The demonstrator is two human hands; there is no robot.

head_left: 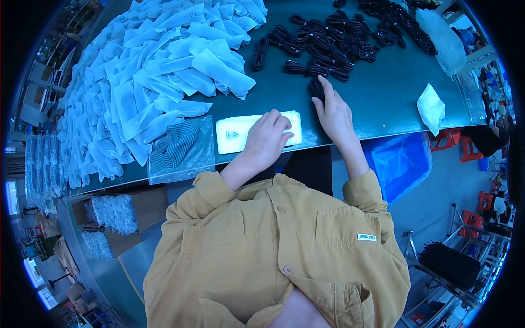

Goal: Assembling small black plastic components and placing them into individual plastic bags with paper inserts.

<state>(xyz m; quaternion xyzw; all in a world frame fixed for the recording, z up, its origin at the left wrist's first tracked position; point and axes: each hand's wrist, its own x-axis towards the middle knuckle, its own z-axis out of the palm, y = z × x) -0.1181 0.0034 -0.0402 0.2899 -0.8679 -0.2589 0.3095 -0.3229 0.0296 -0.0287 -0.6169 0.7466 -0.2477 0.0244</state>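
A stack of flat white bags [232, 134] lies at the table's near edge in front of me. My left hand [268, 136] rests on its right half, fingers curled and pressed together against the top bag. To the right, my right hand [334, 113] grips a dark coiled cable [316, 90] between thumb and fingers; the palm hides part of it. Just beyond that hand lie several bundled black cables [333, 41]. A large heap of filled white bags [158, 65] covers the left part of the table.
A striped cloth in a clear plastic bag [194, 145] lies left of the stack. A crumpled white piece [431, 108] sits on the green table [383, 93] at right. Below the edge stands a blue lined bin [402, 161]. An open carton [147, 208] is at lower left.
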